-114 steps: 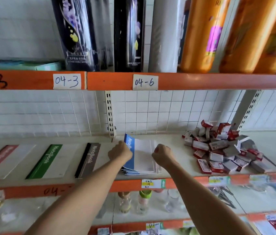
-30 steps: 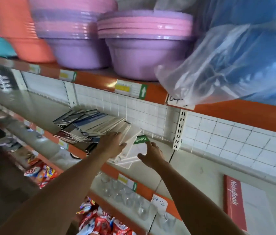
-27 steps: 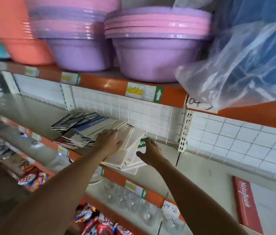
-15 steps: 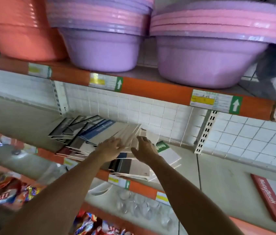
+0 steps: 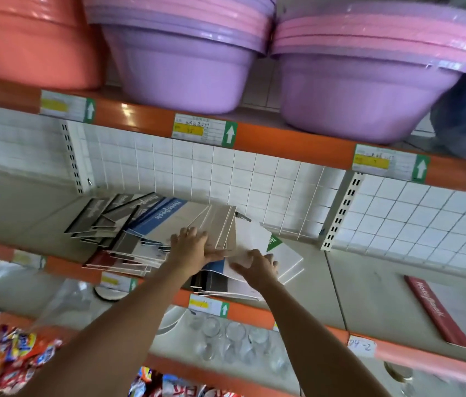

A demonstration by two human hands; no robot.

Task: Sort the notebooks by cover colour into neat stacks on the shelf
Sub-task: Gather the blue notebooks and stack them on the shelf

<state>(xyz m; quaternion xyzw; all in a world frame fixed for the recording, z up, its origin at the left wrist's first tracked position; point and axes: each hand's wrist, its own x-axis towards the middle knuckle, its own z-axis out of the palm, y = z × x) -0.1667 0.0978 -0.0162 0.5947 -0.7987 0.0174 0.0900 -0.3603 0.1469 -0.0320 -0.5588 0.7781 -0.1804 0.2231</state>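
Note:
A messy heap of notebooks with black, blue, red and green spines lies fanned out on the middle shelf. My left hand rests flat on the top of the heap, holding several covers tipped up behind it. My right hand pinches the corner of a white cover just right of it. A green-spined notebook lies under and beyond my right hand. A red-spined notebook lies alone at the right of the shelf.
Purple and pink basins and an orange basin stand on the shelf above. A white wire grid backs the shelf. Glass cups and snack packets fill the shelves below. Orange shelf edges carry price labels.
I moved from the sorted blue stack to the mixed heap further left. Over the last second my right hand shifted from the green notebook to a white cover corner.

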